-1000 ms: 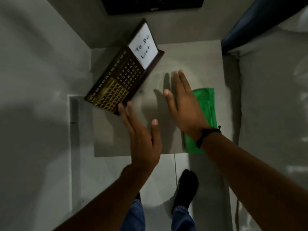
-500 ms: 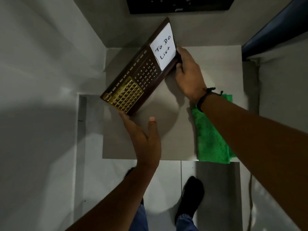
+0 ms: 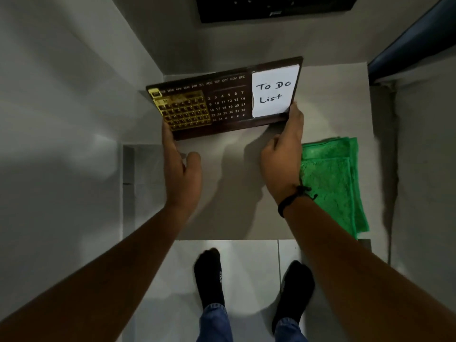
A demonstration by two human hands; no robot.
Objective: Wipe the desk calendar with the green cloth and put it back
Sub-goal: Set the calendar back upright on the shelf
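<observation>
The desk calendar (image 3: pixel 225 101) is a dark brown board with a gold grid on its left, white dates in the middle and a white "To Do List" note on its right. It sits nearly level at the back of the small grey table (image 3: pixel 328 95). My left hand (image 3: pixel 181 166) grips its lower left corner, fingers behind the board. My right hand (image 3: pixel 283 156) holds its lower right corner. The folded green cloth (image 3: pixel 333 178) lies on the table's right side, partly under my right wrist.
A black panel (image 3: pixel 276 7) hangs on the wall above the table. A dark blue surface (image 3: pixel 414 43) is at the upper right. White walls close in on the left. My two feet in black socks (image 3: pixel 209 275) stand on pale floor tiles before the table's front edge.
Both hands reached the calendar and took hold of its lower corners. The board turned from a steep diagonal to nearly level.
</observation>
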